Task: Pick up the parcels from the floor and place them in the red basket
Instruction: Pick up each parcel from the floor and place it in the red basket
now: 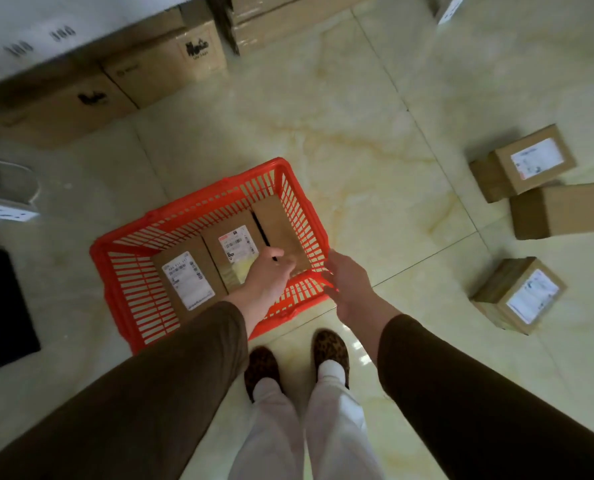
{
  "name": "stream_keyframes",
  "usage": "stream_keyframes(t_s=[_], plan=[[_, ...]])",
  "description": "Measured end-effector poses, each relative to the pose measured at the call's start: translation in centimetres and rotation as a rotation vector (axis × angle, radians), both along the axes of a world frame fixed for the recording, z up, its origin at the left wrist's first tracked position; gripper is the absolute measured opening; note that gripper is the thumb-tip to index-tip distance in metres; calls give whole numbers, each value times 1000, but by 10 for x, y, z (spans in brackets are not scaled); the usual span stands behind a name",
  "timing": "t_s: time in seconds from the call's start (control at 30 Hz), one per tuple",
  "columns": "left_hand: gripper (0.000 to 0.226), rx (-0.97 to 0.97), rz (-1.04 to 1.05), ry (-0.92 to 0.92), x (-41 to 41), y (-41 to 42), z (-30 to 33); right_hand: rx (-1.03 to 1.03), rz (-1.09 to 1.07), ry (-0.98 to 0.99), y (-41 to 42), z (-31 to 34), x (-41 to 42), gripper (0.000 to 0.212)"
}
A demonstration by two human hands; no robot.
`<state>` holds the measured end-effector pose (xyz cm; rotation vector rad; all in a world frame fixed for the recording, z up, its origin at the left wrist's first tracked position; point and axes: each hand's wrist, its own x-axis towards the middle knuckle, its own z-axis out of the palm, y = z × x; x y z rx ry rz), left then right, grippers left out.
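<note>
L hand (269, 273) over the red basket (122, 258): grip apart, fingers loose, nothing clamped; it hangs above the near-right part of the interior, just above the parcels there. R hand (347, 284) at the basket's near-right corner, grip apart, fingertips at or touching the rim; contact can't be told for sure. Neither hand carries a parcel.

Basket contents, 3 brown cardboard parcels side by side on the basket floor: left parcel (188, 278) w/ white label up, middle parcel (235, 251) w/ white label up (partly under L hand), right parcel (281, 226) plain face up, no label visible. A dark gap shows betw. middle and right.

Left to do, on the floor (358, 133) to the person's right, well apart from basket: upper parcel (527, 164) w/ label, plain parcel (562, 209) just beside and apparently touching it, and nearer parcel (520, 294) w/ label, apart from the other two. A further white-labelled item at top-right edge is cut off; can't tell if it counts.

Est. progress: 3 in, at least 3 out, approx. half done. Judged step: release finished, next reach goes right.

Writing: parcel labels show barcode-like marks and small print, all too blurred to read. Big cartons (171, 60) at top left carry a black logo, illegible. Digits on the white surface above them, unreadable.
</note>
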<state>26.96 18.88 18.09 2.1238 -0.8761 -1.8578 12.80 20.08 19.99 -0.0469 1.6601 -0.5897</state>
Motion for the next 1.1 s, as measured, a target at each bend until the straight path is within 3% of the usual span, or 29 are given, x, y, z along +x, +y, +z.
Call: stream_keyframes(t_s=[0.1,0.27,0.73,1.1], plan=[[43,-33,-66,11,-16,3,26,-86,25,30,10,24,-25,13],[33,-87,-110,6,-61,10,52,-63,-47,68,33,48,-79,6],[15,-208,-196,-52,-268,41,87,-61,-165,95,80,81,-320,11],[12,-235,-229,10,-384,10,85,-51,-209,138,53,71,-415,13]])
